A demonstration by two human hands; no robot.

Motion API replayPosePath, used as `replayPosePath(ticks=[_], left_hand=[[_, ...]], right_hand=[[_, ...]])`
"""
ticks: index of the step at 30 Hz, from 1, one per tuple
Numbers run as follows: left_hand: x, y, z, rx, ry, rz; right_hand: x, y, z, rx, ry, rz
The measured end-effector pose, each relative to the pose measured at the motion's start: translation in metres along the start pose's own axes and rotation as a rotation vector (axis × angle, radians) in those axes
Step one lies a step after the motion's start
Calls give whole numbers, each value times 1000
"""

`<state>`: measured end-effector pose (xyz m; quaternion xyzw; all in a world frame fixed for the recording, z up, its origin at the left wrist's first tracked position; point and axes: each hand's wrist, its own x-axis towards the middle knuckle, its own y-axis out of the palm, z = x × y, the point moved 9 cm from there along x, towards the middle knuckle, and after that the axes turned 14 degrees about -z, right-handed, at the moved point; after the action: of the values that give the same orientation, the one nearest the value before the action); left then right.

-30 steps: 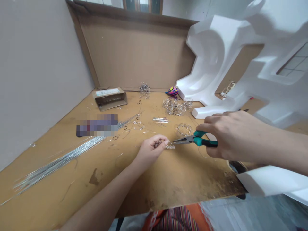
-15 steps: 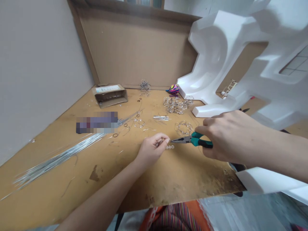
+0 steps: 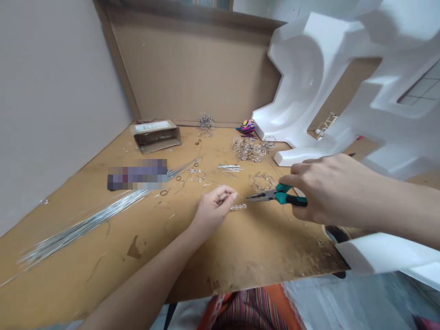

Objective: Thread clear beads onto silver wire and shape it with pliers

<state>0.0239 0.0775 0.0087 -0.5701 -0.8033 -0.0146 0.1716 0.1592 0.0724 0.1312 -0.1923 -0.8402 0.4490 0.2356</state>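
Observation:
My right hand is wrapped around needle-nose pliers with teal and black handles. Their grey jaws point left and look slightly parted. Facing the tip, my left hand pinches a thin wire, whose short end sticks out toward the jaws. A row of clear beads shows just below these fingertips; whether it hangs on that wire I cannot tell. Behind the pliers lies a beaded wire ring. A small bundle of short cut wires rests beyond my left hand.
Long straight wires run across the table's left side beside a pixelated dark object. Farther back are a small cardboard box, tangled beaded wire pieces and a colourful toy. White moulded foam borders the right.
The pliers' tip has drawn slightly right, away from my left fingertips, opening a small gap. My left hand has shifted a little left, exposing the wire end.

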Motion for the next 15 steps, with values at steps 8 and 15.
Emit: replayPosePath(ticks=[8, 15], left_hand=[[-3, 7, 4, -33, -31, 55], [9, 1, 31, -291, -331, -2]], right_hand=[[-2, 13, 6, 3, 37, 79], [-7, 53, -23, 176, 232, 153]])
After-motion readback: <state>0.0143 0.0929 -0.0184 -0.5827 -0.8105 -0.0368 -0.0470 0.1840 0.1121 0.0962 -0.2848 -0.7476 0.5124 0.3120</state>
